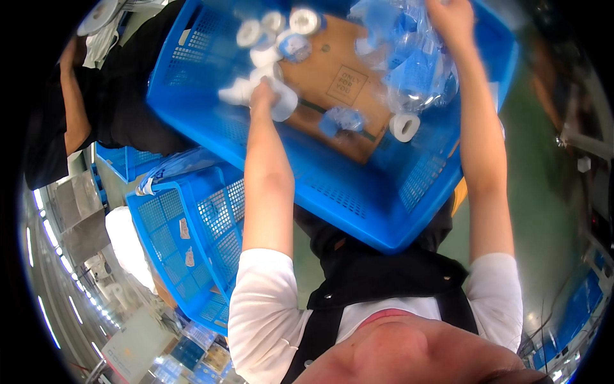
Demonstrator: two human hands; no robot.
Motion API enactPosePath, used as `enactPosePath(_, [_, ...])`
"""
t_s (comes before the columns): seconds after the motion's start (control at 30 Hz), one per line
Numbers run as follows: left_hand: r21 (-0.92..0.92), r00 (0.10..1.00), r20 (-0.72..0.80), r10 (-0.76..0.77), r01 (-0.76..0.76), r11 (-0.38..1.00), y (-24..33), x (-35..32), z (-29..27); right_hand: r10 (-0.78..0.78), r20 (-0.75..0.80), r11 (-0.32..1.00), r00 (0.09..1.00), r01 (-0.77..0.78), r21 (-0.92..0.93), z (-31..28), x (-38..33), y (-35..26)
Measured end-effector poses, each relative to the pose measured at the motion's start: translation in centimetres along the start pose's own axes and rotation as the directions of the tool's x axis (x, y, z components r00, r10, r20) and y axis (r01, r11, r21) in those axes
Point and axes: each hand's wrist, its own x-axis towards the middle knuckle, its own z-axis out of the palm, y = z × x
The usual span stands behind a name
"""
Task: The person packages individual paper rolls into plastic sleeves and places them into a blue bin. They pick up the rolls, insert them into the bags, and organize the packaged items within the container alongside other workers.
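Note:
Inside a large blue plastic crate (332, 208), my left hand (263, 96) closes round a white plastic bottle-shaped piece (284, 104), its narrower end pointing left. Around it lie several white rolls (249, 33), some with a hole in the middle, and a small crumpled clear-and-blue wrapper (295, 47). At the crate's far right, my right hand (452, 22) grips the upper part of a clear plastic bag (416, 80) with blue pieces showing in it; its fingertips are partly cut off by the picture's edge. The bag is blurred.
A flat brown cardboard box (320, 54) lies in the crate, with another clear-and-blue wrapper (342, 120) on it and a white roll (405, 127) by its right end. More blue crates (185, 237) stand at left. A person in dark clothes (128, 89) is beyond them.

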Motion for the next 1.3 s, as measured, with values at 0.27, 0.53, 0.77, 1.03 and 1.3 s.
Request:
enactPosePath(0.27, [-0.057,0.999,-0.041,0.028,-0.03,0.998,3.0,3.1,9.3,-0.136,0.031,0.959,0.99,0.139,-0.249,1.1,-0.6,-0.4])
enactPosePath(0.53, [0.203,0.909,-0.272,0.315,-0.265,0.943,4.7,4.9,13.9,-0.109,0.125,0.93,0.986,0.145,-0.337,0.3,-0.3,0.4])
enactPosePath(0.77, [-0.89,0.988,-0.132,-0.081,-0.082,0.448,-0.4,21.2,15.3,-0.117,0.237,0.96,0.964,0.171,-0.222,1.1,-1.0,-2.1])
enactPosePath(1.03, [-0.231,0.888,-0.415,0.198,-0.313,0.921,1.6,24.1,18.4,-0.109,0.375,0.97,0.921,0.181,-0.163,0.6,-1.5,-3.7])
enactPosePath(1.3, [-0.992,0.974,0.126,-0.19,0.125,-0.015,3.5,24.5,10.2,-0.155,0.533,0.948,0.832,0.276,-0.155,1.7,-3.3,-4.9])
